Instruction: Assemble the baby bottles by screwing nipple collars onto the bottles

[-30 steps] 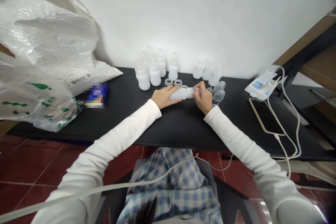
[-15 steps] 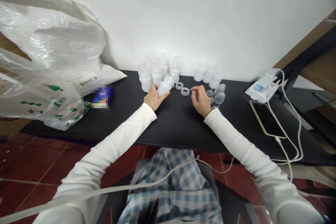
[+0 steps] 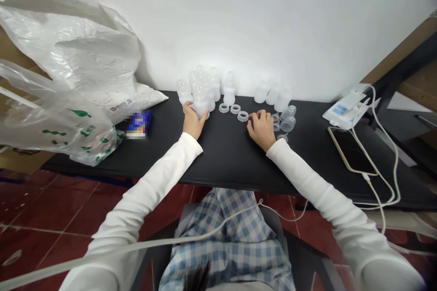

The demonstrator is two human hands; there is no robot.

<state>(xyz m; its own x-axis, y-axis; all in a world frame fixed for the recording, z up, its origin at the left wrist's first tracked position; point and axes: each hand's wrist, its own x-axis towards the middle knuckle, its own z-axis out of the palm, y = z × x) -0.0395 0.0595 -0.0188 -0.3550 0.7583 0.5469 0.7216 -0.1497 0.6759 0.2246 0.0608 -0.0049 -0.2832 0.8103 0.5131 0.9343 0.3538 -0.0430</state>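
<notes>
So the left hand (image 3: 193, 122) has its thumb and fingers wrapped around the lower part of a capped bottle (image 3: 200, 100), looks upright, at the near side of the capped group (image 3: 215, 82) on the left. I'd call this the placing step: parking it with the others. Next move probably calls for easing the grip off gently, since the neighbours are packed close and could tip. Bottle's right in that hand, far side of the palm. The right hand (image 3: 262, 129) is palm-down, fingers loosely bent, nothing visible in it. Its fingertips are just beside the nearest clear ring (image 3: 242, 119); can't tell if they touch. Clear domes (image 3: 288, 123) lie to its right.
</notes>
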